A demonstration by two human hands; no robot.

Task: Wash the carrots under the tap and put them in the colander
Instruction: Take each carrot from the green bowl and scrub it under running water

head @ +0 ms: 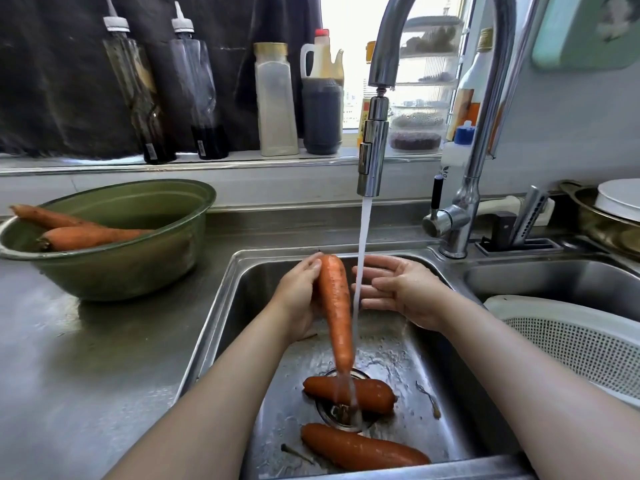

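My left hand (298, 299) grips a long carrot (335, 306) near its thick top, tip hanging down over the sink (221, 306). Water runs from the tap (372, 147) just right of that carrot. My right hand (398, 289) is open, fingers straight, beside the stream, not touching the carrot. Two wet carrots lie in the sink: one across the drain (367, 394), one nearer the front (363, 446). Two more carrots (86, 235) rest in a green bowl (131, 271) on the left counter. A white colander (575, 344) sits in the right basin.
Bottles and jars (275, 98) line the sill behind the sink. The tap base and lever (450, 223) stand at the back right, with a knife holder (519, 233) and a pan holding a white plate (613, 209) beyond. Steel counter (86, 375) extends left.
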